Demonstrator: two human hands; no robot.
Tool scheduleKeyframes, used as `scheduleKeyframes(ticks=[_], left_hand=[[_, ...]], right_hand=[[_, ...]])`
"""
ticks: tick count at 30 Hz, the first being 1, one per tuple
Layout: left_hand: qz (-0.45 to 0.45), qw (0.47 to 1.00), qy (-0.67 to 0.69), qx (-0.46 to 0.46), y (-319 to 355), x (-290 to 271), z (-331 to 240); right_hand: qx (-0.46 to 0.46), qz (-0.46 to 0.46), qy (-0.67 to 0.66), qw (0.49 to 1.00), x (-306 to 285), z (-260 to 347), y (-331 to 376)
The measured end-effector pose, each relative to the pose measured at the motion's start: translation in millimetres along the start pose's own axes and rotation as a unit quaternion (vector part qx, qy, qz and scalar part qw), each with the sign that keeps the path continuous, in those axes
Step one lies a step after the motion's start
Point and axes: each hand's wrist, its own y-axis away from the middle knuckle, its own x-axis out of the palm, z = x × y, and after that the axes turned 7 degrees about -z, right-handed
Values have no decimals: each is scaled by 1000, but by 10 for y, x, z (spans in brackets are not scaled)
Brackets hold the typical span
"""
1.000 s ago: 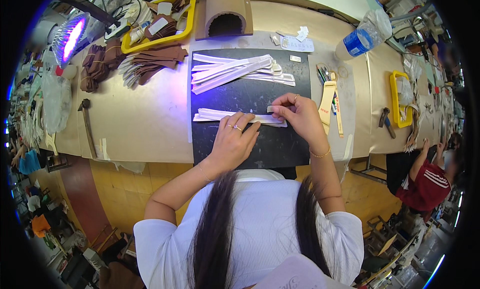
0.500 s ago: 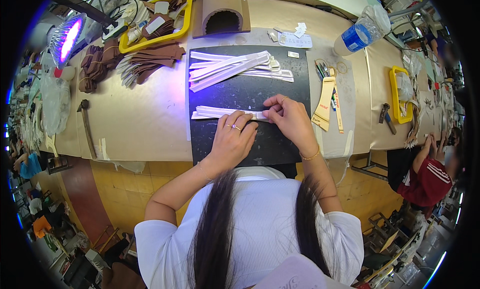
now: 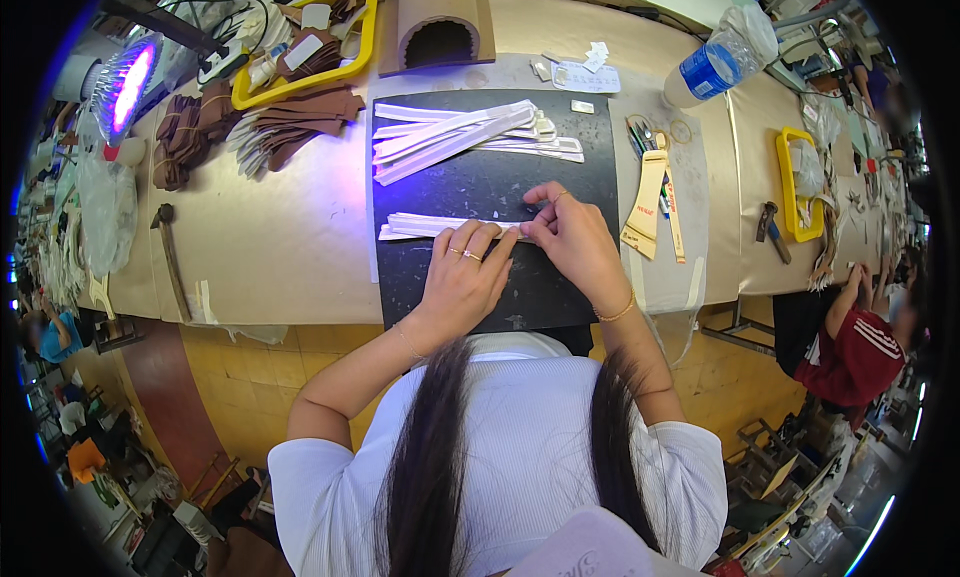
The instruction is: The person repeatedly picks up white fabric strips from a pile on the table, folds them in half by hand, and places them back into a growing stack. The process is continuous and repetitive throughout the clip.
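A bundle of narrow white strips point(image 3: 412, 225) lies crosswise on the black work board point(image 3: 420, 292). My left hand point(image 3: 464, 275) rests over the right part of this bundle, its fingers bent and pressing the strips to the board. At the right end, my right hand point(image 3: 575, 239) pinches the tip of a strip between thumb and index finger, close to the left fingertips. Its other fingers curl above. What exactly sits in the pinch is partly hidden by the fingers. Farther back on the board, a loose pile of similar white strips point(image 3: 470, 137) lies fanned out.
A small white piece point(image 3: 582, 107) lies at the board's back right. Beside the board are pens point(image 3: 640, 132) and tan card strips point(image 3: 647, 205). Left stand brown pieces point(image 3: 300, 127), a yellow tray point(image 3: 300, 95), a hammer point(image 3: 172, 262) and a lit lamp point(image 3: 128, 85); a bottle point(image 3: 703, 74) stands back right.
My right hand has shifted slightly left along the strip's end, and its pinch now meets the left fingertips. The left hand stays nearly in place on the bundle.
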Motion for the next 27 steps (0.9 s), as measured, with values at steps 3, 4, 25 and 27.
scheduleKeyframes(ticks=[3,4,25,27], left_hand=[[5,1000,-24,11,-9,15,-10],[6,999,-32,14,-13,20,-16],[11,999,33,2,-357,-75,120],[12,999,39,7,-352,-73,133]], right_hand=[[-83,-70,63,992,33,-26,37],[-122,-101,92,983,36,-34,45],[-113,-220,55,967,-461,-529,-781],[-132,-226,90,961,-434,-644,-1028]])
